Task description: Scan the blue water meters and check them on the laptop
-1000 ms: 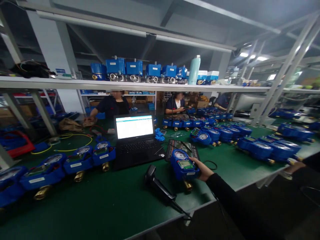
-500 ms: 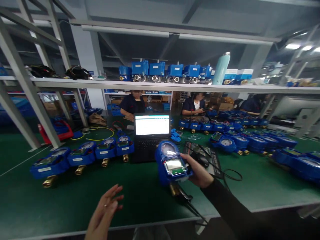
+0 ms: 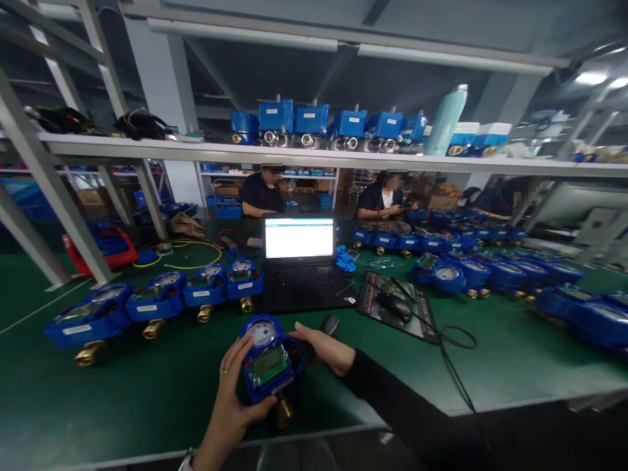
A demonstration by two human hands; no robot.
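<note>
- On my feed, a blue plastic meter (image 3: 272,366) sits near the near edge of the surface, its open housing holding a round white dial (image 3: 262,333) and a green circuit board with a grey display (image 3: 269,364); a brass pipe end (image 3: 284,413) juts toward me.
- My left hand (image 3: 233,392) grips it, fingers along its left side and thumb against its near side.
- My right hand (image 3: 328,350) is just beside its right side; those fingers are largely hidden, so I cannot tell whether they pinch anything. A black plastic device (image 3: 331,325) shows partly behind that hand.
- Far left, a red plastic bin (image 3: 125,256) behind a grey metal post (image 3: 81,226) has blue material in it.
- Four open blue plastic meters (image 3: 205,292) line up at left, boards and dials inside.
- The green surface (image 3: 161,392) also carries a black laptop (image 3: 299,281) with a lit screen, and a black mouse (image 3: 395,306) on a dark patterned mat (image 3: 419,320) at right.
- More blue round-dialled meters (image 3: 507,280) crowd the right.
- Above, a pale metal shelf (image 3: 196,149) bears blue box-shaped meters (image 3: 276,118) and a tilted pale-teal bottle (image 3: 447,121).
- Beyond it I see three people, blue bins (image 3: 228,210) and brown cardboard boxes (image 3: 95,196).
</note>
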